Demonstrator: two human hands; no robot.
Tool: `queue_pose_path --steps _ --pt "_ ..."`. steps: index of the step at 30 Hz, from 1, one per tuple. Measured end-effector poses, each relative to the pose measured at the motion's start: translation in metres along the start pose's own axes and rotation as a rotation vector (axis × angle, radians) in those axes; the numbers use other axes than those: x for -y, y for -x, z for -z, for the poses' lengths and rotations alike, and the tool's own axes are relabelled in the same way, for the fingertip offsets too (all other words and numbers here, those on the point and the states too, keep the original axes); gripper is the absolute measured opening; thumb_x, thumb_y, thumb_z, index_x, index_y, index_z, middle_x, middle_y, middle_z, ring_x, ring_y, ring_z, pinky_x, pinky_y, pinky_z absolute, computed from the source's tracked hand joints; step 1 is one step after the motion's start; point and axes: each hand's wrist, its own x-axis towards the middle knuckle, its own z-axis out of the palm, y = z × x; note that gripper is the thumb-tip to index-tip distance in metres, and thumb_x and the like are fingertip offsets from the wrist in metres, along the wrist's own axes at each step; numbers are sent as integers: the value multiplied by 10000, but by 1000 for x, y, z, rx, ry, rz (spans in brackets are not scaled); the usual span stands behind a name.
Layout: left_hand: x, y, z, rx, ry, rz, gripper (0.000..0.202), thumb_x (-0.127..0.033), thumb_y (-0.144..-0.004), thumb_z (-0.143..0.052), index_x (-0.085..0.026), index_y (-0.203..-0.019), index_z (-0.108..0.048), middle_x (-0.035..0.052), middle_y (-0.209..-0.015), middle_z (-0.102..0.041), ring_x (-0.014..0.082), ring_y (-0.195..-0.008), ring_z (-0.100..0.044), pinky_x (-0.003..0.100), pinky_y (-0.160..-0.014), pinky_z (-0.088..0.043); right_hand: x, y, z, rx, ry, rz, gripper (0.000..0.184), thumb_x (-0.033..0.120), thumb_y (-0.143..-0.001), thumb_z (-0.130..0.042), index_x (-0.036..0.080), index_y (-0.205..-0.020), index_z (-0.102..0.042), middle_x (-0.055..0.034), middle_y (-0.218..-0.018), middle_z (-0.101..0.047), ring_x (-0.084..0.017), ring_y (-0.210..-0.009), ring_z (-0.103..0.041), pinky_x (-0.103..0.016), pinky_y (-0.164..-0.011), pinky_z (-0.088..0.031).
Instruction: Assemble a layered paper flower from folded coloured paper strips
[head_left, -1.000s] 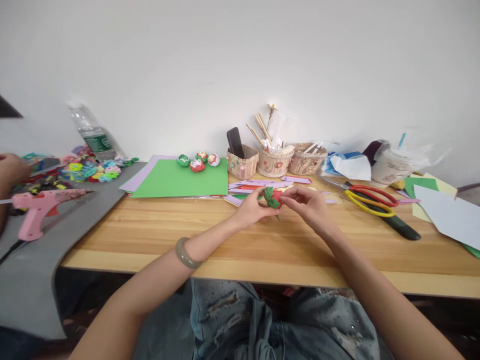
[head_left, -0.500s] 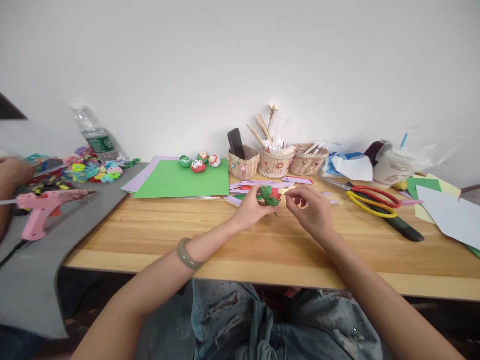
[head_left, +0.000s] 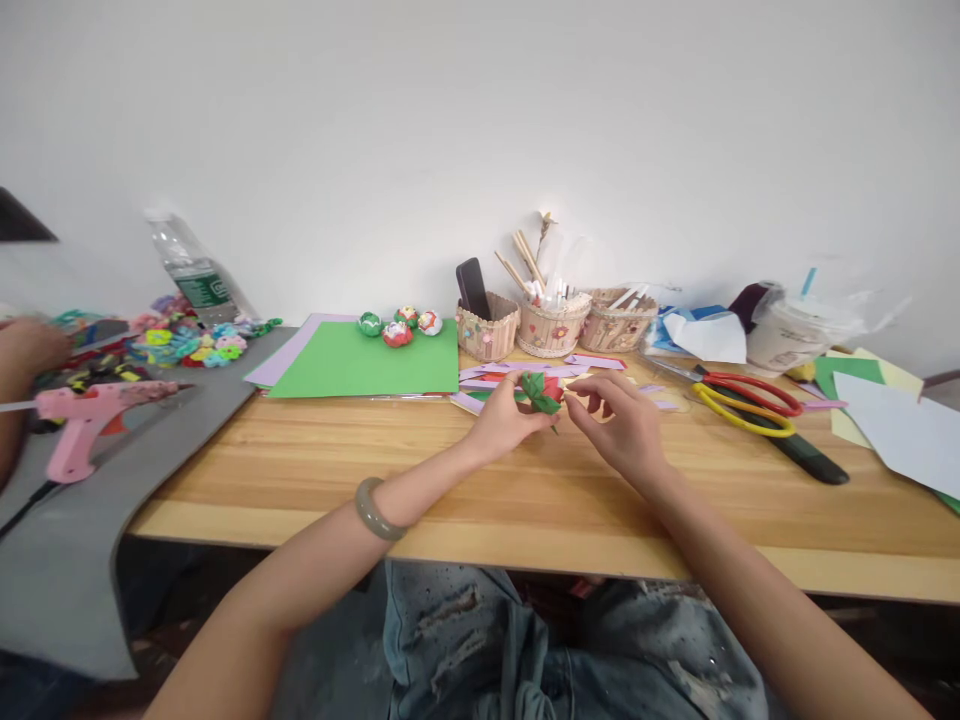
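Over the middle of the wooden table (head_left: 315, 470), my left hand (head_left: 501, 422) pinches a small folded paper flower (head_left: 543, 392) with green leaves and a red centre. My right hand (head_left: 619, 418) sits just to its right with fingers curled, the fingertips touching the flower's red side. A grey-green bangle (head_left: 376, 510) circles my left wrist. Purple and red paper strips (head_left: 517, 370) lie just behind the flower.
Green card (head_left: 367, 360), paper balls (head_left: 397, 326) and three small baskets (head_left: 551, 325) line the back. Red and yellow scissors (head_left: 742, 398), a cup (head_left: 784, 330) and paper sheets (head_left: 900, 425) lie right. Left: a pink glue gun (head_left: 86, 415), a bottle (head_left: 196, 275), another person's hand (head_left: 26, 345).
My right hand drew slightly away from the flower, then came back to touch it. The left hand kept its hold; the flower turned a little.
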Motion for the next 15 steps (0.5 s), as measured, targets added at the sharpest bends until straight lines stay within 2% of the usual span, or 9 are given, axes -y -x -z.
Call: queue_pose_path --steps 6,11,15 --pt "0 1 1 -5 -64 -69 510 -174 -610 -721 -148 -1034 -438 53 -917 -622 171 -772 -634 328 -730 -507 4 -2 5 17 -161 -25 98 261 -769 -580 215 -691 -614 -27 -683 -603 -143 -575 -503 -278 -523 -399" --pt "2 -1 3 -28 -166 -184 599 -146 -581 -744 -156 -1101 -445 103 -1128 -560 224 -1043 -549 398 -954 -404 2 -6 11 -4 -308 -191 151 280 -828 -510 204 -737 -603 -20 -698 -587 -146 -622 -517 -268 -534 -394" --pt "2 -1 4 -19 -226 -274 636 -73 -602 -693 -165 -1167 -418 117 -1206 -492 229 -1112 -501 393 -965 -402 4 -10 11 95 -409 -293 156 298 -801 -544 191 -732 -635 -5 -651 -590 -130 -574 -506 -249 -493 -373"
